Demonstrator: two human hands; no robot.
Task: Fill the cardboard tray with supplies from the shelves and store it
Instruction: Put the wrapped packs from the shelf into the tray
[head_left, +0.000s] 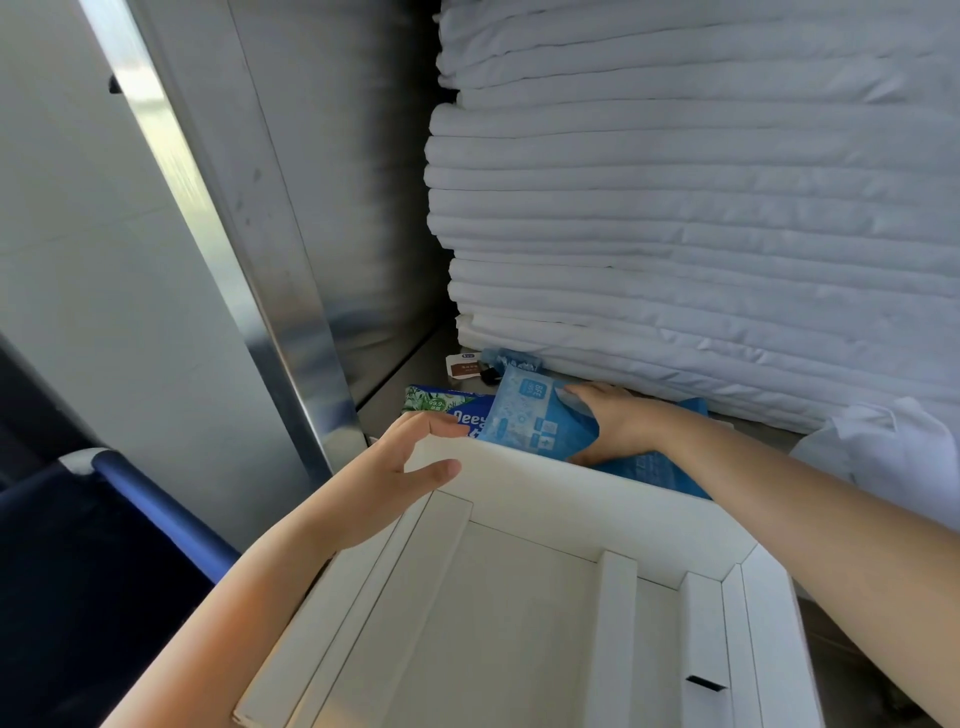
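bar: sitting at 9 o'clock of the tray, so the tray isn't getting much room to swing left.
post: standing at 11 o'clock and boxing in the shelf mouth. An elbow drifting that way is probably clipping it.
left hand: hovering at the tray's 11 o'clock corner, fingers loose and spread, gripping nothing. Can't tell if it's touching the rim. If it isn't steadying the tray, a dropped pack is maybe tipping it.
green pack: lying on the shelf just past the rim, at 9 o'clock of the packet, and likely getting dragged along.
tray: sitting empty at 6 o'clock, far wall standing up toward the shelf.
packet: tilting up at 12 o'clock of the tray, on the shelf side. Its low edge is risking a snag on that wall.
right hand: pinching the packet's right corner, thumb on top. That grip on slick film is looking slippy.
linens: towering at 1 o'clock, just behind the knuckles, so the open room is lying up and back toward me.
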